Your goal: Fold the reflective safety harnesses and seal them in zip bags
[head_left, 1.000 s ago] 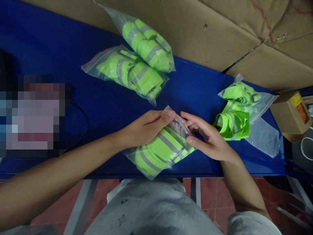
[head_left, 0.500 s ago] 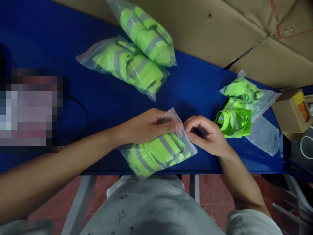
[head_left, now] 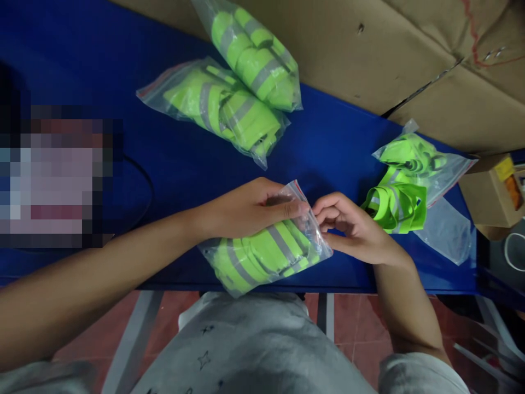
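A clear plastic bag [head_left: 262, 251] stuffed with a neon-green reflective vest lies at the near edge of the blue table [head_left: 336, 148]. My left hand [head_left: 250, 208] presses on top of it, fingers closed over the bag's upper edge. Curled fingers of my right hand [head_left: 348, 227] pinch the bag's open mouth on the right side. Two more filled bags [head_left: 221, 109] [head_left: 256, 54] lie farther back.
To the right, a loose green vest [head_left: 396, 205] spills from another bag [head_left: 414, 156], with an empty clear bag [head_left: 447, 230] beside it. Cardboard [head_left: 369, 49] lines the table's far side. A small carton [head_left: 492, 189] stands at the right edge.
My right hand went from spread fingers to a curled pinch on the bag's mouth. My left hand stayed on the bag, which shifted slightly.
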`<state>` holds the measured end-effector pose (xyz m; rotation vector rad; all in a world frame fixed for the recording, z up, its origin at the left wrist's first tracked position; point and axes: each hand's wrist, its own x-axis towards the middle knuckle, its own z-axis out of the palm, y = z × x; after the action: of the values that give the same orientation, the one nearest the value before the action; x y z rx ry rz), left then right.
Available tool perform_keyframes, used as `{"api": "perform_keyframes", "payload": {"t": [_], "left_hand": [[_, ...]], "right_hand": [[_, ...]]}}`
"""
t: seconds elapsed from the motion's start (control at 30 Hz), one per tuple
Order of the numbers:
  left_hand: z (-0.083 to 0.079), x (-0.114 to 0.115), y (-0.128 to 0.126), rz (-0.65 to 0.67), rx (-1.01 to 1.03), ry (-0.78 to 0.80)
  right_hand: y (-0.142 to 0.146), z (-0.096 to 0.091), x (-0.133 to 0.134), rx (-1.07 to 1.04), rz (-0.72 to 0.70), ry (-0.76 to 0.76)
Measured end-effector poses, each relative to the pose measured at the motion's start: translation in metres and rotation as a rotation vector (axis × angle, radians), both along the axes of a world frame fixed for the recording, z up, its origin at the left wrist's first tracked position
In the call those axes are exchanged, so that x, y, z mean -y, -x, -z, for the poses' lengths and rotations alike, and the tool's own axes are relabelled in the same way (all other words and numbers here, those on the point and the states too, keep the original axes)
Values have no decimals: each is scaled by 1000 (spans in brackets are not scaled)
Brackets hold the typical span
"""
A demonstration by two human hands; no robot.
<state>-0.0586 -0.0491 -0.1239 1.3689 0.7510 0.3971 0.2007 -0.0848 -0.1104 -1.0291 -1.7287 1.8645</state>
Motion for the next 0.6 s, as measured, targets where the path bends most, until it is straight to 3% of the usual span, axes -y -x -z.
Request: {"api": "perform_keyframes", "payload": {"t": [0.17,0.3,0.5,0.6], "left_hand": [[-3,-2,1,-15,18,-48],[-6,-7,5,-80,2,-79],[-8,-9,7,-67,-47,-80],[-11,-10,6,-76,-47,-74]], "right_hand": [[-6,-10,0,-30,-21,82],[-7,-15,0,16,71,13],[-6,-10,-3,66,-8,47],[-7,-12,-5,99,-20,-44]]}}
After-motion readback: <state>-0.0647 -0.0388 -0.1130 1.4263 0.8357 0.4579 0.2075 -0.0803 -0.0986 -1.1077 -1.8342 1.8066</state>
